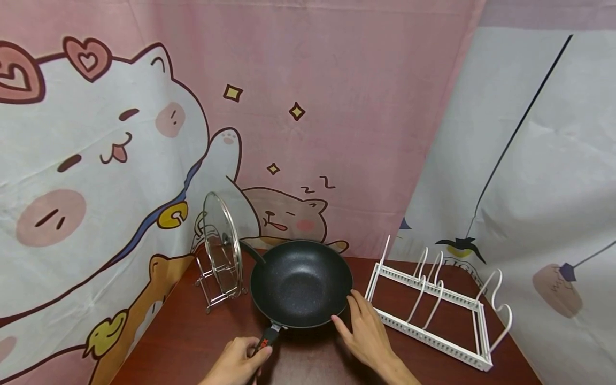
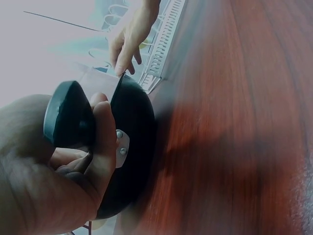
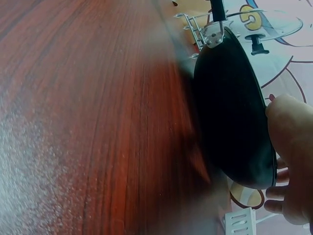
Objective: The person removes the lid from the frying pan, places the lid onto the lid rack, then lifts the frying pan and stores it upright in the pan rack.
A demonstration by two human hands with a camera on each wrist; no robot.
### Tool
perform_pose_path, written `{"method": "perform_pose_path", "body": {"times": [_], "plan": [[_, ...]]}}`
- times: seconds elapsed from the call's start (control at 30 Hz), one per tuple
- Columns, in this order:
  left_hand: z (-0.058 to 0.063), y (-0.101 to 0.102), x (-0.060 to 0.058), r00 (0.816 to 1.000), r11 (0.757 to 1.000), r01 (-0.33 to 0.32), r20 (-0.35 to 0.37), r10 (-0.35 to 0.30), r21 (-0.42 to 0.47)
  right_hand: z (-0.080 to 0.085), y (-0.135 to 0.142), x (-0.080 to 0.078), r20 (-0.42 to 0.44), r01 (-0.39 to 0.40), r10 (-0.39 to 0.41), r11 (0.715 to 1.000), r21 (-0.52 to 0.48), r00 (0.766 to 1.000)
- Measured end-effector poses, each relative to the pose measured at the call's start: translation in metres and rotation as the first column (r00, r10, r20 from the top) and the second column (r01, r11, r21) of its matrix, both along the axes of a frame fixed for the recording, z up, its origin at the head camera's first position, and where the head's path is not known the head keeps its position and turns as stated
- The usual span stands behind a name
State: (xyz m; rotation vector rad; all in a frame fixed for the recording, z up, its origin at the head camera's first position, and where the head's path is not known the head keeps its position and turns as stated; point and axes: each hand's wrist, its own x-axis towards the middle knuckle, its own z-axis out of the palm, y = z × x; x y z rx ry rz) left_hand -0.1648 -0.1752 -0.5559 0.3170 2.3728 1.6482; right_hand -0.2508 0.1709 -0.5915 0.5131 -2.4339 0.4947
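A black wok point(image 1: 302, 283) stands in the middle, its speckled inside facing up. My left hand point(image 1: 236, 359) grips its long black handle point(image 1: 268, 338) near the front, fingers wrapped round it; in the left wrist view the handle's end point(image 2: 68, 115) sticks out of the grip. My right hand point(image 1: 367, 334) touches the wok's right rim, with thumb and fingers spread along the edge. In the right wrist view its thumb point(image 3: 272, 100) meets the rim, and the other fingers lie farther along. A second black handle point(image 1: 252, 252) rises from the wok's back left side.
Left of the wok stands a wire rack point(image 1: 223, 291) holding a glass lid point(image 1: 215, 251) upright. To the right lies a white slotted rack point(image 1: 433, 335) with several upright hoops. Printed cloth point(image 1: 346, 133) hangs behind the reddish-brown table point(image 1: 163, 342).
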Motion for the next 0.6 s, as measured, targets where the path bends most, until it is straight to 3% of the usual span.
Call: {"method": "perform_pose_path", "body": {"times": [0.6], "plan": [[0.0012, 0.0091, 0.0053, 0.998, 0.998, -0.056, -0.01, 0.056, -0.02, 0.0012, 0.006, -0.0056, 0.036, -0.028, 0.028, 1.0, -0.007, 0.999]]}}
